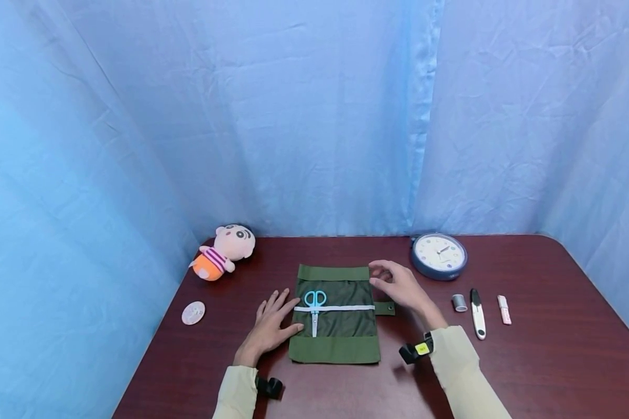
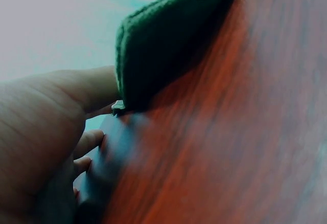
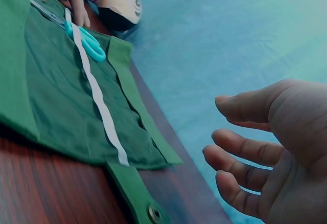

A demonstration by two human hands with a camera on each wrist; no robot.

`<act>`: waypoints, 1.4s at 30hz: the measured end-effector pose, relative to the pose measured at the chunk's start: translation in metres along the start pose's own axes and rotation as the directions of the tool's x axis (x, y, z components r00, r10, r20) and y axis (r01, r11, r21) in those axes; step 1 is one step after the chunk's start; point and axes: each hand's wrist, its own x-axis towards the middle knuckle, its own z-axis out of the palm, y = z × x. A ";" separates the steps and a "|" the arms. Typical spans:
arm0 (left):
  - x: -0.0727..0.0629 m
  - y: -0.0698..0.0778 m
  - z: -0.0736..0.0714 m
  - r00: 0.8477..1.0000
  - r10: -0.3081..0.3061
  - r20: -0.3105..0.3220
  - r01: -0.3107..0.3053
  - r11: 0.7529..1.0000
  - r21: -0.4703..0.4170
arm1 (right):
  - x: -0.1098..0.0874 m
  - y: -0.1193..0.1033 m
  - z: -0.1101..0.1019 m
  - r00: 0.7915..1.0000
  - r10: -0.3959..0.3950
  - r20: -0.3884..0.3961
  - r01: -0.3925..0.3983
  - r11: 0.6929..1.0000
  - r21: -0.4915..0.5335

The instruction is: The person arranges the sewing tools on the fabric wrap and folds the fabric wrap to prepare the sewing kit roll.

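Green pouch (image 1: 346, 323) lies between the hands (image 1: 272, 325) (image 1: 400, 286): left spread, touching it; right loose, apart.

Along the table (image 1: 304, 250)'s far edge, a hand could pass between the doll (image 1: 222, 253) by the left corner and the clock (image 1: 440, 254). Toward the right edge, spool (image 1: 459, 303) and white-and-black tool (image 1: 479, 317) obstruct; nearer, a lane reaches the green pouch (image 1: 346, 323) between left sleeve (image 1: 237, 393) and right sleeve (image 1: 463, 372).

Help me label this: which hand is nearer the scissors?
Left. The left hand rests at the left edge of the cloth, beside the scissors; the right hand is farther, by the cloth's far right corner.
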 end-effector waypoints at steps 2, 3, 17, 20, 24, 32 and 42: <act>0.000 0.000 0.000 1.000 0.000 0.003 0.000 1.000 0.001 | -0.004 0.002 -0.004 1.000 0.008 -0.015 -0.008 1.000 -0.003; -0.001 0.000 0.000 1.000 0.003 0.001 -0.003 1.000 0.001 | -0.006 0.003 -0.006 1.000 0.010 -0.021 -0.011 1.000 -0.007; -0.002 -0.001 0.000 1.000 0.002 0.003 -0.002 1.000 -0.011 | -0.031 0.013 -0.025 0.998 0.028 -0.061 -0.033 0.997 -0.072; -0.002 -0.002 0.000 1.000 0.001 0.001 -0.001 1.000 -0.014 | -0.033 0.017 -0.028 0.997 0.010 -0.072 -0.015 0.997 -0.075; -0.001 -0.002 0.000 1.000 -0.005 0.006 0.005 1.000 -0.012 | -0.037 0.023 -0.033 0.995 0.024 -0.095 -0.032 0.996 -0.082; -0.001 -0.002 0.000 1.000 -0.004 0.006 0.005 1.000 -0.019 | -0.049 0.030 -0.053 0.987 0.046 -0.151 -0.068 0.988 -0.141; 0.000 0.000 -0.003 1.000 -0.014 0.016 0.014 1.000 -0.008 | -0.064 0.041 -0.076 0.977 0.030 -0.212 -0.066 0.984 -0.166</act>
